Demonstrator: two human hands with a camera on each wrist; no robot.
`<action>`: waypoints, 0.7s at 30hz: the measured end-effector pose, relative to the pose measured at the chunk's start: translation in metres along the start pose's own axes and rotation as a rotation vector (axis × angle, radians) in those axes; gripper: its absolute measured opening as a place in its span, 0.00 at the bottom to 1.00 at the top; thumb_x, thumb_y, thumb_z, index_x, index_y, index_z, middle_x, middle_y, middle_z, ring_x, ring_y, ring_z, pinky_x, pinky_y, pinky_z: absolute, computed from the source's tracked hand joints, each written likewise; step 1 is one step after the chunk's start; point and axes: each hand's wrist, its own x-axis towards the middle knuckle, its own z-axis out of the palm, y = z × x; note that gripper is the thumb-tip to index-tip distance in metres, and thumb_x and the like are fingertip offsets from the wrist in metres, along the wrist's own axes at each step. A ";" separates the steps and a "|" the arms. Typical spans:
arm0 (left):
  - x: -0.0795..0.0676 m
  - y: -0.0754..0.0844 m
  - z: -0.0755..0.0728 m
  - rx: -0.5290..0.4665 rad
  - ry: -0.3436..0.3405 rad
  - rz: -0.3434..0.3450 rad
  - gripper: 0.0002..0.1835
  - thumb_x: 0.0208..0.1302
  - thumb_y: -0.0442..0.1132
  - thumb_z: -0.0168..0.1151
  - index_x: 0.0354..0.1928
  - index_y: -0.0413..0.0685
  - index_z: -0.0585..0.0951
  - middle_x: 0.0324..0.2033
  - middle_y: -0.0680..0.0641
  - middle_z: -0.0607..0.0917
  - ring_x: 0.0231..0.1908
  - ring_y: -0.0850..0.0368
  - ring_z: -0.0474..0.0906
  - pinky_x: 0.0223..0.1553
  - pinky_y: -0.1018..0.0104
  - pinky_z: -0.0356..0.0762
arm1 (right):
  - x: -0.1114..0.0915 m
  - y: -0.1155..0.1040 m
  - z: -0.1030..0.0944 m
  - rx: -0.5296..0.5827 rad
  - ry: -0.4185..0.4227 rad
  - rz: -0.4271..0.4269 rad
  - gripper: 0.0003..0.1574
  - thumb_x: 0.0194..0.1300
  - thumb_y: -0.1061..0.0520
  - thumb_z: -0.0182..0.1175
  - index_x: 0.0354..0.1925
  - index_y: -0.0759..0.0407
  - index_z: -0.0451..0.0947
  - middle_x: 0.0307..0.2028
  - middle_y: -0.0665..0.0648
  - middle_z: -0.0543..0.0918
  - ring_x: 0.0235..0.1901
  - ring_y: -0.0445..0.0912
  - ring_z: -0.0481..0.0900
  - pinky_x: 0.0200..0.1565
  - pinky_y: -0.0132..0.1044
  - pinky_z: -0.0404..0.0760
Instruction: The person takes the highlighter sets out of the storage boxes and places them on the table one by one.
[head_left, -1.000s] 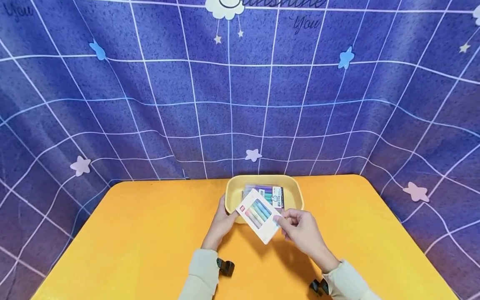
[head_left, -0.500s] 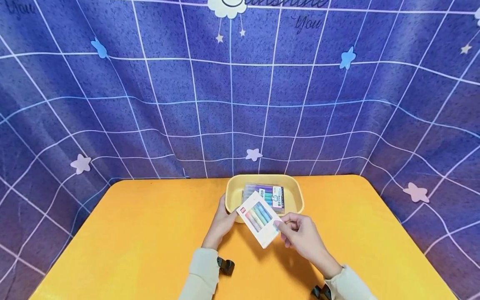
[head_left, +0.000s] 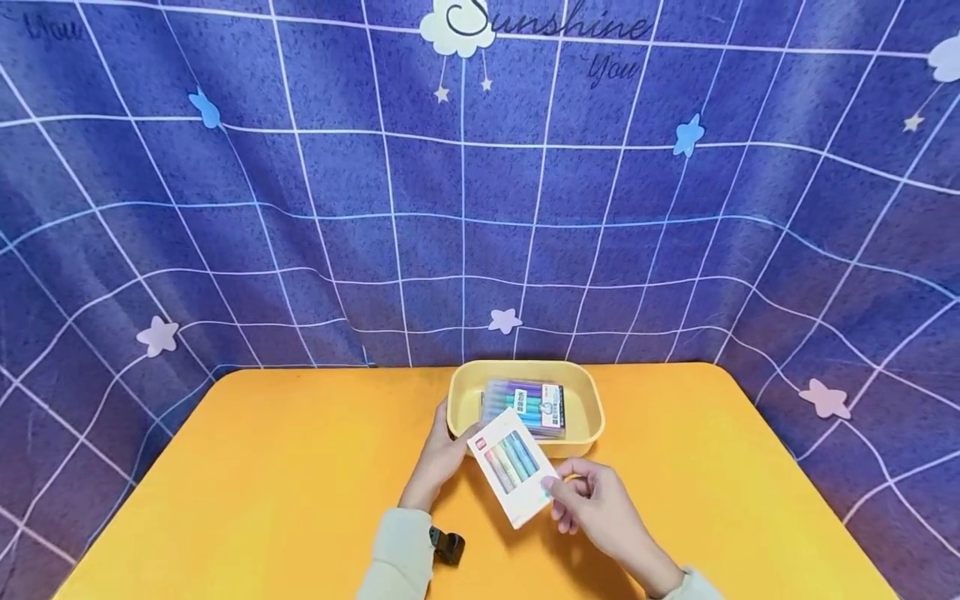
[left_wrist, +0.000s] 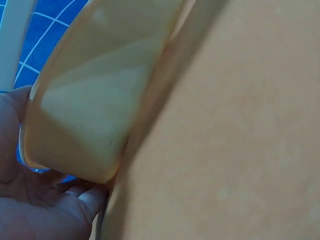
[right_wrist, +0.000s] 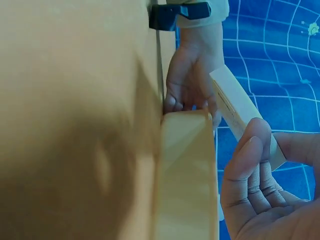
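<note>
A yellow plastic bin stands near the back edge of the table. My left hand grips its left end, thumb up at the rim; in the left wrist view the fingers of that hand curl around the bin's corner. Between thumb and fingers, my right hand pinches a white box by its right edge. A window in the box shows several coloured sticks or pens. The box is tilted and held in front of the bin, overlapping its front rim in the head view. Inside the bin lies a clear pack of coloured pens.
The orange tabletop spreads to both sides of the bin. A blue curtain with a white grid and stars hangs behind and around the table. A black wrist camera sits at my left cuff.
My right hand has drawn the white box a little toward me, uncovering more of the pen pack in the bin. The left hand keeps its grip on the bin. The head view has shifted slightly.
</note>
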 end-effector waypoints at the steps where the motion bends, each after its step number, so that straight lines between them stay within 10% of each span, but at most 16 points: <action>1: -0.001 0.000 0.000 -0.002 -0.002 0.004 0.44 0.70 0.48 0.64 0.79 0.55 0.51 0.73 0.40 0.67 0.73 0.41 0.63 0.75 0.40 0.58 | -0.002 0.001 0.001 0.001 -0.006 -0.001 0.16 0.69 0.55 0.64 0.38 0.70 0.76 0.17 0.53 0.82 0.15 0.40 0.78 0.19 0.33 0.81; 21: -0.001 -0.001 0.000 -0.032 -0.023 0.008 0.44 0.69 0.50 0.64 0.79 0.55 0.50 0.73 0.40 0.67 0.73 0.41 0.64 0.75 0.39 0.57 | -0.017 0.022 0.015 0.064 -0.063 0.090 0.17 0.68 0.54 0.64 0.39 0.68 0.73 0.20 0.57 0.85 0.13 0.39 0.74 0.17 0.28 0.75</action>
